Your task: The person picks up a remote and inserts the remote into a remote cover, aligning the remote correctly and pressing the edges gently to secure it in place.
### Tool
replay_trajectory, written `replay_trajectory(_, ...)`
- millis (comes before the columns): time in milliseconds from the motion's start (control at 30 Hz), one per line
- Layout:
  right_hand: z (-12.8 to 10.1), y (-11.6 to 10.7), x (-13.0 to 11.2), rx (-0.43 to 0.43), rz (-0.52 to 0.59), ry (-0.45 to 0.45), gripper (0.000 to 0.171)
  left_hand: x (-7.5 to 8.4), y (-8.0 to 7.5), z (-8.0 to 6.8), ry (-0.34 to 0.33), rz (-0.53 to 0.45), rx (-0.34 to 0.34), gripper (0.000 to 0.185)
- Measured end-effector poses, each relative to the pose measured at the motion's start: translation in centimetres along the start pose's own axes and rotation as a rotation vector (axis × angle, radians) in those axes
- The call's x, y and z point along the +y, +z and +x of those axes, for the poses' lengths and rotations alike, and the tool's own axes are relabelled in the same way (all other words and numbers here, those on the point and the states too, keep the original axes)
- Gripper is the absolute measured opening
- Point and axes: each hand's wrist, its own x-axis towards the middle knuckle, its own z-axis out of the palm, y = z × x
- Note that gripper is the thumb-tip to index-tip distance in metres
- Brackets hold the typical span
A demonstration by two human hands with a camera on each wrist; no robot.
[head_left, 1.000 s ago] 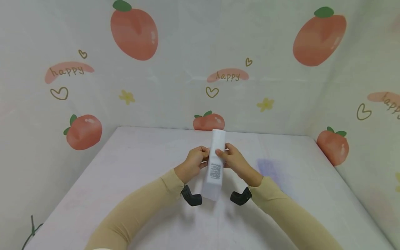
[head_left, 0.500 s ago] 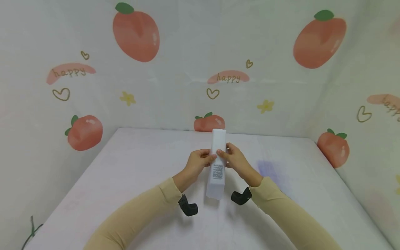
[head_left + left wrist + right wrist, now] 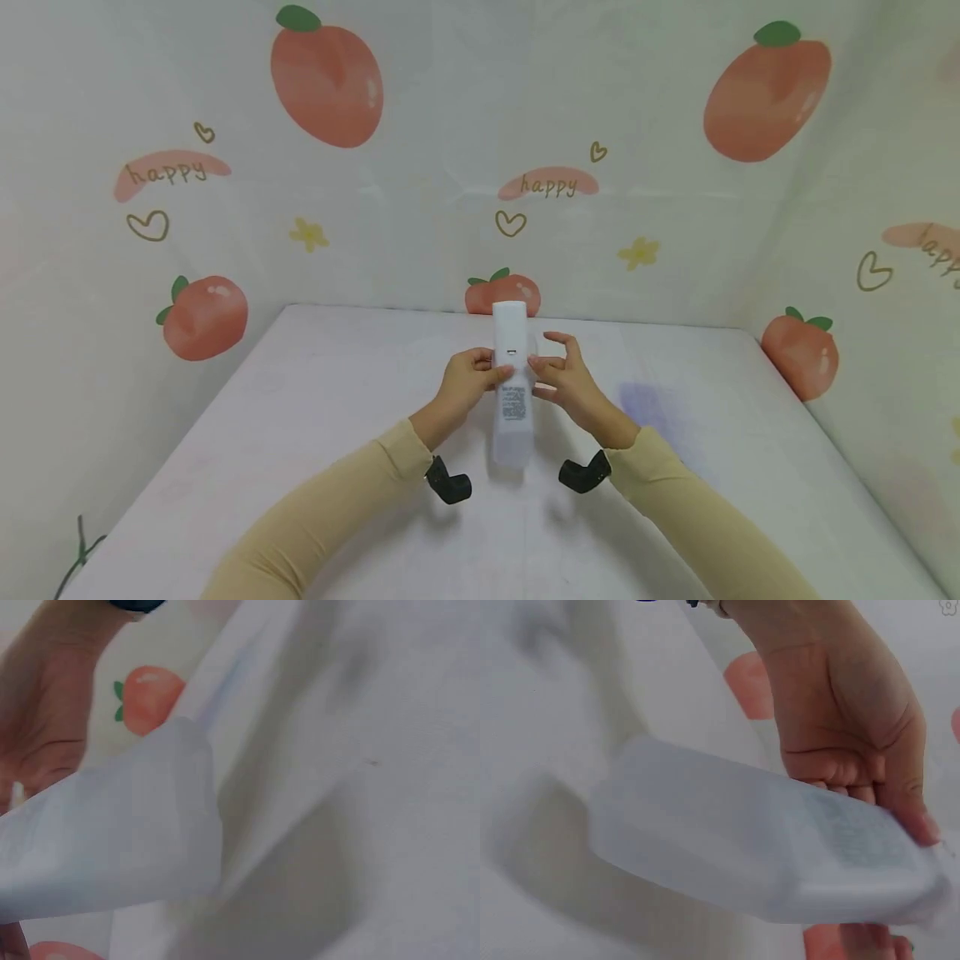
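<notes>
A long white box-shaped device (image 3: 511,329) is held tilted above the table at the centre of the head view. It has a small dark port, a printed grey label (image 3: 513,403) and a translucent lower end (image 3: 512,448). My left hand (image 3: 463,387) grips its left side, thumb across the front and fingers behind. My right hand (image 3: 576,390) is at its right side, fingers spread, with fingertips at or near the edge and one finger raised away. The left wrist view shows the device's pale end (image 3: 120,832); the right wrist view shows its translucent part (image 3: 682,825) and label.
A white table (image 3: 360,350) lies beneath, bearing a faint purple patch (image 3: 652,412) at right. Fruit-printed curtains (image 3: 427,108) enclose the back and sides. A dark green cord (image 3: 81,546) hangs at the lower left. Black wrist cameras (image 3: 450,483) sit below both wrists.
The device has shifted slightly left and turned, so its port now faces the camera. My left thumb has come onto its front. My right hand has loosened its hold and spread its fingers.
</notes>
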Motion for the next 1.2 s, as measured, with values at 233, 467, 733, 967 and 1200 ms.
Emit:
replay_trajectory(233, -0.3, 0.8, 1.1, 0.136, 0.038, -0.004, 0.017, 0.4, 0.2, 0.3, -0.001, -0.025, 0.012, 0.036)
replay_trajectory(467, -0.2, 2.0, 1.6, 0.328, 0.132, -0.054, 0.013, 0.7, 0.5, 0.1, 0.034, -0.001, -0.036, 0.034)
replay_trajectory(733, 0.2, 1.7, 1.3, 0.287, 0.162, -0.046, 0.019, 1.0, -0.1, -0.2, 0.010, 0.083, -0.141, 0.039)
replay_trajectory(967, 0.8, 0.8, 1.4, 0.245, 0.126, -0.034, 0.023, 1.1, 0.1, -0.6, -0.051, 0.104, -0.190, 0.040)
replay_trajectory(1200, 1.0, 1.4, 0.8, 0.291, -0.035, -0.044, 0.024, 0.6, 0.1, -0.5, -0.016, 0.083, -0.115, 0.043)
